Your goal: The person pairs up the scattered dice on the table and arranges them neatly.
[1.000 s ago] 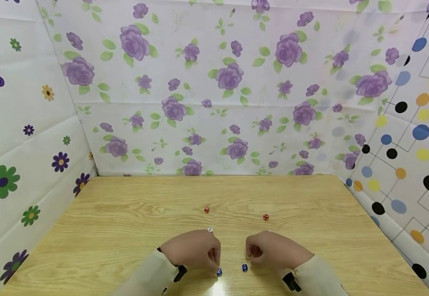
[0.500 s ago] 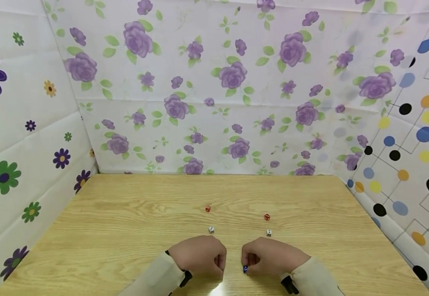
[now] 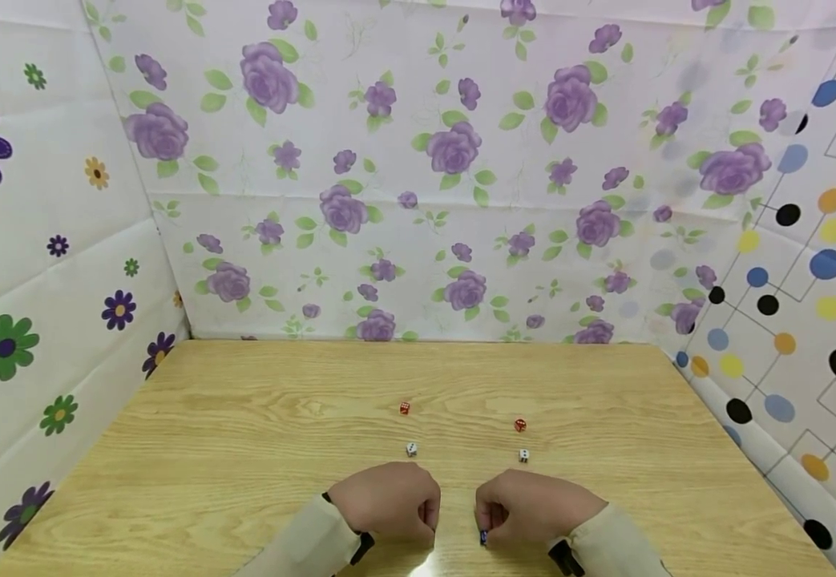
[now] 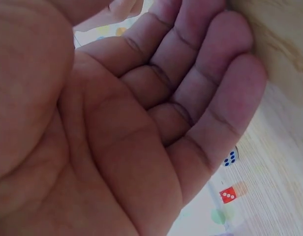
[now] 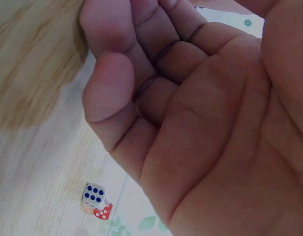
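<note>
My left hand (image 3: pixel 389 501) is low on the wooden table, its thumb and fingertips brought together at the spot where a blue die lay; that die is now hidden in the pinch. A blue die (image 3: pixel 483 538) peeks out between the thumb and index finger of my right hand (image 3: pixel 536 505), which pinches it at the tabletop. In the left wrist view the other fingers of the left hand (image 4: pixel 141 108) curl with their tips by the table. The right wrist view shows the right hand (image 5: pixel 200 108) likewise curled, its pinch out of sight.
Beyond the hands are two white dice, a left one (image 3: pixel 411 449) and a right one (image 3: pixel 524 455). Farther back lie a left red die (image 3: pixel 405 408) and a right red die (image 3: pixel 520 425). Patterned cloth (image 3: pixel 418 176) surrounds the wooden table (image 3: pixel 280 401).
The left hand has shifted slightly right and covers its blue die. The right fingers have closed on the other blue die, drawing it slightly nearer. The white dice have come into full view.
</note>
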Tool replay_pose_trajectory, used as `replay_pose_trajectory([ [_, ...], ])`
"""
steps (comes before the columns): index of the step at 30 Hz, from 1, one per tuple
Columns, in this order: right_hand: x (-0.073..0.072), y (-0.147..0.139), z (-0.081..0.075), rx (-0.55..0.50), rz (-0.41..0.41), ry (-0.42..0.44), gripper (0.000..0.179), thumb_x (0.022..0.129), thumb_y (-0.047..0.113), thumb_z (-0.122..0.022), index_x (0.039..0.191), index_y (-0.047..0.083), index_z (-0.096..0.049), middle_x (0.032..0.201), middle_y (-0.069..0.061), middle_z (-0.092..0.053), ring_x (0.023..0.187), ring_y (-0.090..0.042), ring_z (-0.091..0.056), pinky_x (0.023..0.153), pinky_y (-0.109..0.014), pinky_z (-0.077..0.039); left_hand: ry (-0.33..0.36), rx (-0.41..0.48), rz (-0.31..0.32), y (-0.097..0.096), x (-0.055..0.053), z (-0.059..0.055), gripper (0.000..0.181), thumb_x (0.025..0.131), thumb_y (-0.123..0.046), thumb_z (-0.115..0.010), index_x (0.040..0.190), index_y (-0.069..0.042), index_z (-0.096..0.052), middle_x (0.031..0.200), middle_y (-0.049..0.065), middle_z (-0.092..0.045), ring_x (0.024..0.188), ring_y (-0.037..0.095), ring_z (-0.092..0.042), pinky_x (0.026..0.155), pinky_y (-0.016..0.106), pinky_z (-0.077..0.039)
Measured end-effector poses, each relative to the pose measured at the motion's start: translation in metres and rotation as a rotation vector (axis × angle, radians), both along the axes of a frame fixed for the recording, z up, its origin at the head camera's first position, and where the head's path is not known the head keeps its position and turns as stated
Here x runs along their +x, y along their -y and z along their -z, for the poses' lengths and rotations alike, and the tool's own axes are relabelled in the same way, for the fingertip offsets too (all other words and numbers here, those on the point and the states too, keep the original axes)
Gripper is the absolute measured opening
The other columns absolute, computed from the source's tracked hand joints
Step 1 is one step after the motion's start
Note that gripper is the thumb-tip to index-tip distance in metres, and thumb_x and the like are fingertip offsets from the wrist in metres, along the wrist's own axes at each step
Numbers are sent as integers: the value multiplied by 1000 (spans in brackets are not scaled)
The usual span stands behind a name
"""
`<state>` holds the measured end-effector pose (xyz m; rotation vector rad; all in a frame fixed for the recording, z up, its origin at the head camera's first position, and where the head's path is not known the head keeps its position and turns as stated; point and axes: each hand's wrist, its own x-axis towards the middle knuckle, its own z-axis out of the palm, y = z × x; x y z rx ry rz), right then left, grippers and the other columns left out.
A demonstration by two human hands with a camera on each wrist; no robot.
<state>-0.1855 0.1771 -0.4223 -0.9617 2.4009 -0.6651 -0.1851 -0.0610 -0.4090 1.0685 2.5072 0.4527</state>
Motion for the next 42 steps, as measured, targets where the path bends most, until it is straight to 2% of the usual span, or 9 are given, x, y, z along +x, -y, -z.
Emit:
replay_pose_trajectory([
  [4,3,1,-2,-6,-11,20,11,80,12,-70,80,21,-64,69,17,-55,58,3,-47,55,-18,-44,12,-14,-5,-2,2,1,16,75,-20,-76,68,-27,-64,66,-19,-56,57,-1,-49,53,19,-43],
  [9,5,4,-1,-7,-56,48,10,81,13,-69,81,21,-62,68,18,-54,57,4,-46,53,-18,-43,29,-15,19,-6,5,1,15,76,-18,-74,69,-26,-64,65,-19,-56,56,-1,-49,52,18,-43],
  [16,6,6,1,-4,-90,17,10,82,17,-71,81,21,-62,67,19,-54,56,6,-46,52,-17,-43,41,-1,39,-9,10,0,17,75,-15,-71,67,-27,-63,62,-19,-55,53,-1,-48,49,18,-42],
  [26,4,2,-3,-24,-111,92,9,83,20,-71,86,22,-62,70,18,-56,58,4,-49,52,-18,-45,49,-3,74,-8,6,-2,11,79,-22,-74,74,-27,-66,69,-21,-57,61,-4,-53,56,16,-45],
  [42,4,4,1,-38,-124,98,8,86,18,-69,83,21,-62,70,19,-56,57,5,-47,52,-18,-45,54,-2,94,-6,2,5,14,79,-25,-75,70,-30,-66,68,-23,-57,61,-5,-54,56,16,-45],
])
